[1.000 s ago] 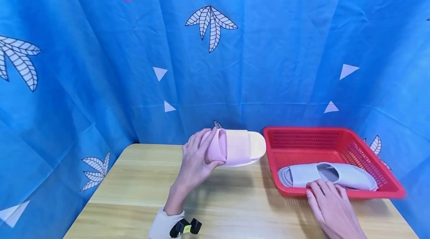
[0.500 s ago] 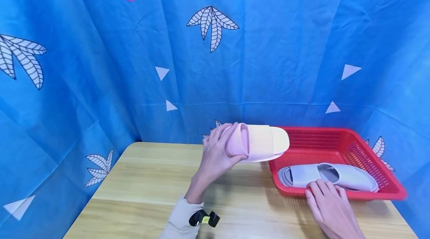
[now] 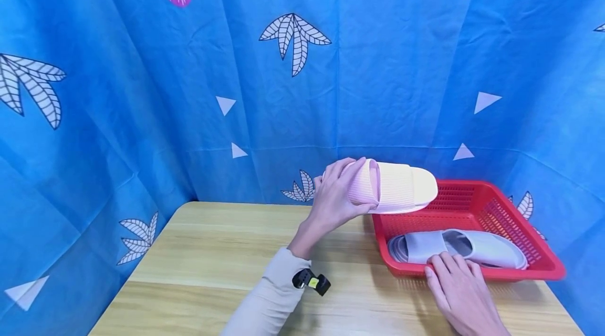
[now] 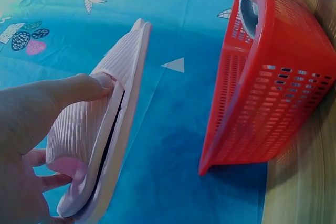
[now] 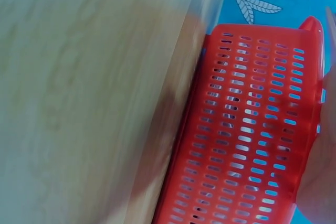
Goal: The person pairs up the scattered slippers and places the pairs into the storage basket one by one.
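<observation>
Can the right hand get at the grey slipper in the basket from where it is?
Probably yes. The right hand rests on the near rim of the red basket, fingers right by the grey slipper. The pink slipper in the left hand hangs over the far left corner, not between.

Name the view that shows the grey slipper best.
Head view: the grey slipper lies whole in the red basket. The left wrist view shows only a sliver over the rim; the right wrist view shows none.

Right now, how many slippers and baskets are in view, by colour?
Pink slipper, held in the left hand: 1
Grey slipper, in the basket: 1
Red basket, right hand at its near rim: 1
Total: 3
</observation>
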`<action>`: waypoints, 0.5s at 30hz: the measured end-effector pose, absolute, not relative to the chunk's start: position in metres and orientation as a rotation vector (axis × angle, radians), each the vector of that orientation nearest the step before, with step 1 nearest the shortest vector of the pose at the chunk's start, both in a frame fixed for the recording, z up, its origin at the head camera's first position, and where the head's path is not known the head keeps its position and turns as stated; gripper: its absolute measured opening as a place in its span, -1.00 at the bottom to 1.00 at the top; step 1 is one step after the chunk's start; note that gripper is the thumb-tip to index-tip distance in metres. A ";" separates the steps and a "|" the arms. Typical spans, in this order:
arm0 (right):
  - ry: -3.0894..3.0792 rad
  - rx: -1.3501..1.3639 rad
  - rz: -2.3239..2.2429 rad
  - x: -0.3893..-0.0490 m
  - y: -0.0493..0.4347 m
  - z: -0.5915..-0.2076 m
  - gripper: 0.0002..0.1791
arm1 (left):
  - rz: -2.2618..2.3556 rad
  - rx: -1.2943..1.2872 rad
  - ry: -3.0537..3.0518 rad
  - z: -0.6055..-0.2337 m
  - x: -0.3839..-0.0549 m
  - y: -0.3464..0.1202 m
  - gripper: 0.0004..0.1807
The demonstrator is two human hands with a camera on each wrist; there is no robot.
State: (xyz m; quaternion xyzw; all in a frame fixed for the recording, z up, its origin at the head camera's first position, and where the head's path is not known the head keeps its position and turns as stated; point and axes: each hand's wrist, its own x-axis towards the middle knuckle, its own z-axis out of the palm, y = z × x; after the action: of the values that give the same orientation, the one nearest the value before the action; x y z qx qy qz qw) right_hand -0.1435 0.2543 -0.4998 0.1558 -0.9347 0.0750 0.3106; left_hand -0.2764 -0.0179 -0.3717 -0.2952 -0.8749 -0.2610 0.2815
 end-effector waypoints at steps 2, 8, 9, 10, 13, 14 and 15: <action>-2.458 0.419 0.204 -0.143 0.254 -0.500 -0.94 | -0.712 -0.797 -2.349 -0.372 -0.279 -0.013 0.07; -2.475 0.408 0.222 -0.143 0.252 -0.499 -0.94 | -0.725 -0.804 -2.397 -0.374 -0.286 0.005 0.06; -2.483 0.410 0.225 -0.143 0.251 -0.499 -0.94 | -0.723 -0.802 -2.410 -0.374 -0.288 0.009 0.06; -2.490 0.415 0.230 -0.143 0.250 -0.499 -0.94 | -0.724 -0.801 -2.422 -0.374 -0.289 0.013 0.06; -2.506 0.436 0.229 -0.144 0.246 -0.499 -0.92 | -0.738 -0.789 -2.468 -0.376 -0.293 0.025 0.07; -2.508 0.442 0.227 -0.145 0.245 -0.499 -0.92 | -0.746 -0.782 -2.486 -0.376 -0.294 0.029 0.07; -2.507 0.447 0.224 -0.145 0.244 -0.499 -0.92 | -0.752 -0.775 -2.505 -0.377 -0.295 0.033 0.07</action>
State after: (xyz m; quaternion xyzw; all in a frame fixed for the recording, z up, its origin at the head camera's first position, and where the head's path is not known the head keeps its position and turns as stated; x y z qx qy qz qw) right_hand -0.1450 0.2443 -0.4988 0.1674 -0.9390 0.0840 0.2884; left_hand -0.2946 0.0325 -0.3774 -0.2782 -0.8987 -0.2698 0.2054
